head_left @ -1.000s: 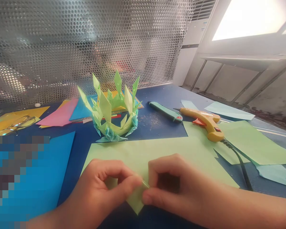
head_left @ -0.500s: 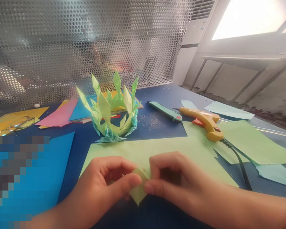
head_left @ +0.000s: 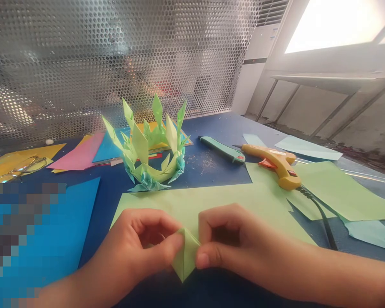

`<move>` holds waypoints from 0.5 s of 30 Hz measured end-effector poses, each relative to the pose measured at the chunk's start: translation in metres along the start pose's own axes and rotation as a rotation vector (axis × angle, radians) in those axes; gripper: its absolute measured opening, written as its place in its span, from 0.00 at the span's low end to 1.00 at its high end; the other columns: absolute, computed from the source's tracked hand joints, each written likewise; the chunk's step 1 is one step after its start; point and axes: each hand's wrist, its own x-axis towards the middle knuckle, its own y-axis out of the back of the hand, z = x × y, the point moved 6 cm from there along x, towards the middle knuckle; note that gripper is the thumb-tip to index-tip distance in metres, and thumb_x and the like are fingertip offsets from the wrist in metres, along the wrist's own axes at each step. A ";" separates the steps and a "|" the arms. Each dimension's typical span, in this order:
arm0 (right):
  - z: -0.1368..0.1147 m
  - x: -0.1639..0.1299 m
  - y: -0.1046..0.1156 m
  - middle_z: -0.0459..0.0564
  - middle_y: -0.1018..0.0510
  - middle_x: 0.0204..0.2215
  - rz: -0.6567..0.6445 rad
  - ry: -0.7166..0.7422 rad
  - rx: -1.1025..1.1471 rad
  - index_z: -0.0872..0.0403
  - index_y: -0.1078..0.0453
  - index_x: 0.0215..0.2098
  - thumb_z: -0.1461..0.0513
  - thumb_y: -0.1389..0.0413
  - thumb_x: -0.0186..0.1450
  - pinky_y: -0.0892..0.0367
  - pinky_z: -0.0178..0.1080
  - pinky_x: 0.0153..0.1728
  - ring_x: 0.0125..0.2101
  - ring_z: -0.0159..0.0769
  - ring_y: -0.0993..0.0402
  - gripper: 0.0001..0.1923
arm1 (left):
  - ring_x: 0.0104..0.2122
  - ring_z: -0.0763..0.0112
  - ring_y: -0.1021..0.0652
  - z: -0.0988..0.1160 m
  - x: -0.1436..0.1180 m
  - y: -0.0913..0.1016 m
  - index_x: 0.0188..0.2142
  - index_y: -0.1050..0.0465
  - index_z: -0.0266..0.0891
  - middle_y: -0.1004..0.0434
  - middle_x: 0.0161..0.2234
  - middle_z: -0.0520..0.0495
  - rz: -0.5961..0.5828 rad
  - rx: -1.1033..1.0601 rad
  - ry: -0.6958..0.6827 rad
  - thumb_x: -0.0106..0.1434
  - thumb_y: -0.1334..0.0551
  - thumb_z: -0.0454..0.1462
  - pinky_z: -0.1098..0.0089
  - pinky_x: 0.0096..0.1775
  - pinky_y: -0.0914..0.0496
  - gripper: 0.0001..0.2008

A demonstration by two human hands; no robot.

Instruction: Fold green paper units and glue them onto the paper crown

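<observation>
My left hand and my right hand meet near the table's front edge, both pinching a small folded piece of light green paper. Its point hangs downward between my thumbs. Under my hands lies a large light green sheet. Behind it stands a spiky crown-shaped origami piece in green and pale blue.
A yellow glue gun with a black cord lies at the right on green paper, next to a teal utility knife. Pink, yellow and blue sheets and glasses lie at the left. A perforated metal screen closes the back.
The small green piece has been turned and opened a little between my fingers, showing a wider folded face now. My hands stay in the same spot.
</observation>
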 end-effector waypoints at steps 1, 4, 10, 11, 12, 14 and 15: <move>0.000 0.000 0.000 0.39 0.35 0.20 0.005 0.003 0.001 0.55 0.34 0.24 0.47 0.34 0.59 0.43 0.31 0.26 0.25 0.29 0.41 0.22 | 0.23 0.77 0.26 -0.001 0.000 0.000 0.28 0.18 0.40 0.20 0.23 0.54 0.001 0.025 -0.001 0.57 0.29 0.37 0.79 0.25 0.32 0.04; 0.000 0.002 -0.002 0.38 0.34 0.19 0.022 0.034 0.014 0.55 0.33 0.23 0.50 0.32 0.58 0.44 0.29 0.24 0.23 0.27 0.42 0.21 | 0.21 0.78 0.32 -0.003 -0.001 0.000 0.27 0.21 0.40 0.26 0.21 0.57 0.005 0.102 0.015 0.51 0.26 0.34 0.78 0.24 0.37 0.06; -0.012 -0.002 0.008 0.36 0.30 0.21 0.214 0.262 -0.049 0.53 0.28 0.28 0.66 0.28 0.52 0.38 0.27 0.27 0.23 0.26 0.35 0.13 | 0.21 0.76 0.33 0.000 -0.001 -0.001 0.28 0.26 0.39 0.28 0.21 0.56 -0.008 0.120 0.048 0.55 0.28 0.44 0.75 0.25 0.39 0.13; -0.015 -0.004 0.009 0.36 0.29 0.21 0.236 0.293 -0.079 0.53 0.26 0.29 0.67 0.27 0.51 0.36 0.27 0.28 0.24 0.26 0.33 0.13 | 0.22 0.76 0.32 0.000 -0.001 -0.001 0.28 0.27 0.38 0.28 0.22 0.55 -0.011 0.103 0.043 0.56 0.28 0.46 0.74 0.26 0.38 0.15; -0.017 -0.005 0.010 0.37 0.27 0.21 0.244 0.317 -0.105 0.53 0.25 0.30 0.67 0.28 0.51 0.35 0.27 0.29 0.24 0.26 0.32 0.12 | 0.22 0.76 0.32 0.001 -0.001 -0.001 0.28 0.27 0.38 0.27 0.23 0.54 -0.017 0.086 0.039 0.56 0.29 0.48 0.74 0.26 0.38 0.16; -0.019 -0.006 0.010 0.37 0.25 0.21 0.252 0.344 -0.137 0.53 0.22 0.31 0.67 0.28 0.53 0.33 0.28 0.31 0.24 0.26 0.29 0.10 | 0.23 0.75 0.32 0.000 -0.001 -0.001 0.27 0.27 0.38 0.27 0.24 0.54 -0.024 0.064 0.035 0.56 0.29 0.50 0.74 0.27 0.38 0.18; -0.019 -0.007 0.010 0.38 0.24 0.22 0.258 0.345 -0.148 0.53 0.22 0.31 0.66 0.29 0.54 0.32 0.28 0.31 0.24 0.26 0.28 0.09 | 0.24 0.75 0.32 0.000 -0.001 -0.001 0.27 0.27 0.38 0.27 0.24 0.53 -0.024 0.060 0.032 0.56 0.29 0.51 0.74 0.27 0.38 0.19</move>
